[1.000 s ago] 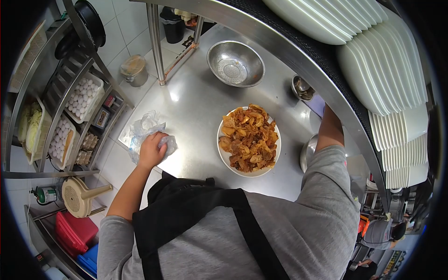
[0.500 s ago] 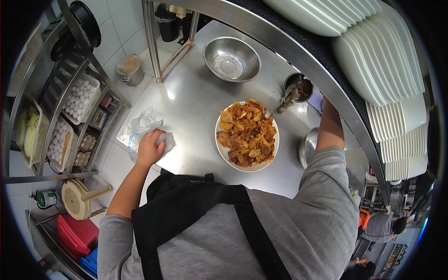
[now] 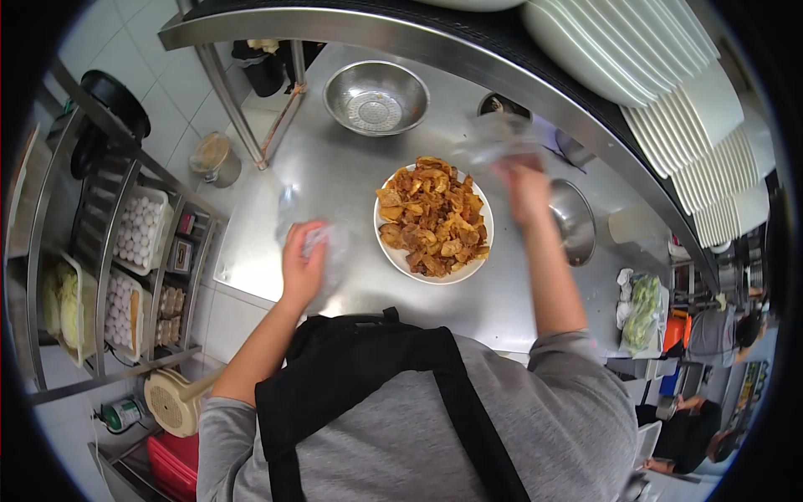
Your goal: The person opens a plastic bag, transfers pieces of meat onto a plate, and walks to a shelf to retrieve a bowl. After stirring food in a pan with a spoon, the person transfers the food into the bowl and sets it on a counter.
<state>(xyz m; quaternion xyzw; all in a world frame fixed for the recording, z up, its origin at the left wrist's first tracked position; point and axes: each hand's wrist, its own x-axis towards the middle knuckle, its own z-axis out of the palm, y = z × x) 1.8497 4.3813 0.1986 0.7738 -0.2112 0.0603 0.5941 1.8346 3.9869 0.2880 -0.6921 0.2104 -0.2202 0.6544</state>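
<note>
Left of the white plate point(image 3: 380, 233), my left hand point(image 3: 305, 261) is closed around a clear plastic bag point(image 3: 336, 255), over the steel table. My right hand point(image 3: 527, 194) is raised right of the plate, blurred by motion, with clear, plastic-like material point(image 3: 500, 140) at its fingers; its exact grip is smeared. Brown, saucy chopped food point(image 3: 435, 217) is heaped on the plate between my hands. Partly behind the blurred plastic stands a dark pot point(image 3: 502, 104).
A steel bowl point(image 3: 376, 99) stands at the back and another point(image 3: 573, 222) at the right. A metal shelf edge point(image 3: 351, 18) with stacked white dishes point(image 3: 636, 50) arches overhead. Bagged greens point(image 3: 642, 314) lie right. Egg trays point(image 3: 142, 230) fill the left rack. A person point(image 3: 690, 435) is at lower right.
My right hand has come out from beneath the shelf at the right, now with plastic at it. My left hand has moved right with its bag. The view has shifted.
</note>
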